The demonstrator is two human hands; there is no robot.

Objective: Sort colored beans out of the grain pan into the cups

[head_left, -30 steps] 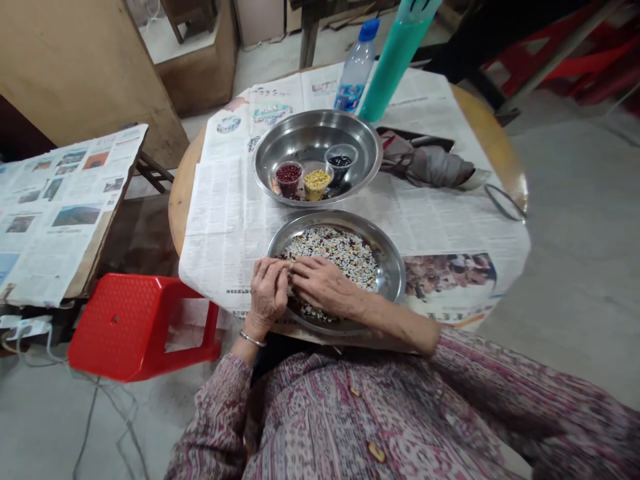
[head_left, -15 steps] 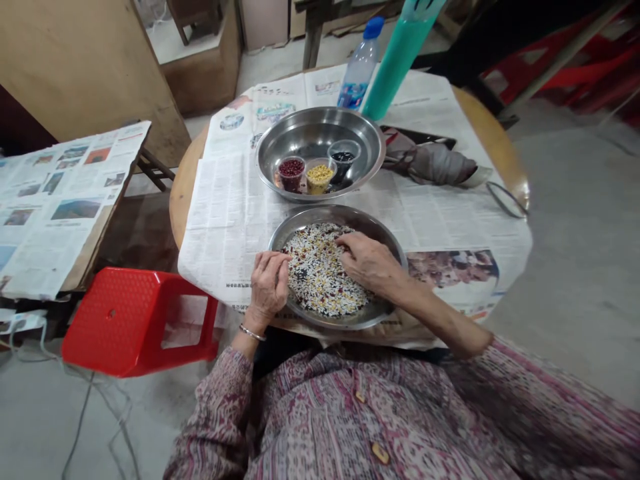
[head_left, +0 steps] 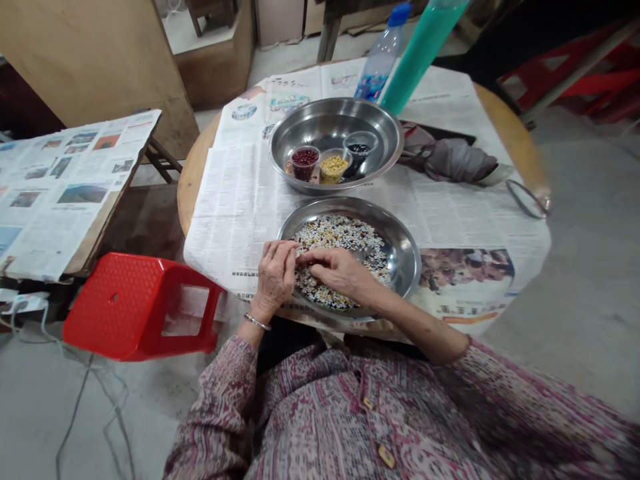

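Reaching into mixed grains (head_left: 345, 233) at the near edge of a steel basin (head_left: 403, 257)

Position: grains lie in a shallow layer of white, dark and yellow kernels, directly ahead of and beneath both hands. Basin is round, so no long axis; the layer sits toward its left, with bare steel showing on the right.

Left hand (head_left: 275, 277): at the basin's near-left edge, knuckles up, fingers loosely curled and partly closed. No held item visible. Metal bangle (head_left: 257, 323) on the wrist.

Right hand (head_left: 336, 272): comes in from the lower right, forearm running across the near rim. Fingers drawn together, almost pinched, low over the grains. Whether any kernel is held: too small to tell. This hand lies farther over the layer; the left is nearer the edge. The two sets of fingertips are just apart, close to touching.

Surroundings: second steel basin (head_left: 335, 127) beyond, holding cups of red beans (head_left: 305, 163), yellow grain (head_left: 334, 167) and dark seeds (head_left: 357, 150). Both basins rest on newspaper (head_left: 235, 220) spread over a round wooden table (head_left: 197, 180). Folded umbrella (head_left: 450, 160) to the right; red plastic stool (head_left: 135, 307) at left.
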